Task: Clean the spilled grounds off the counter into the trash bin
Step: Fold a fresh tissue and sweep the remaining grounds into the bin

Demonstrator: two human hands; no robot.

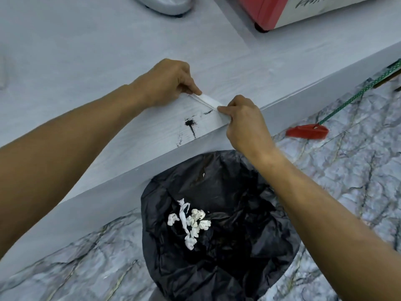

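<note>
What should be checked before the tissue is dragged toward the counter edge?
1. Tissue pinched at both ends by left hand and right hand: ok.
2. Tissue sits behind the grounds, away from the edge: ok.
3. Bin directly below the edge under the grounds: ok.
4. Bin open, with room above the crumpled tissues: ok.
5. Tissue spans the whole spill, including specks near the edge: cannot tell.
</note>
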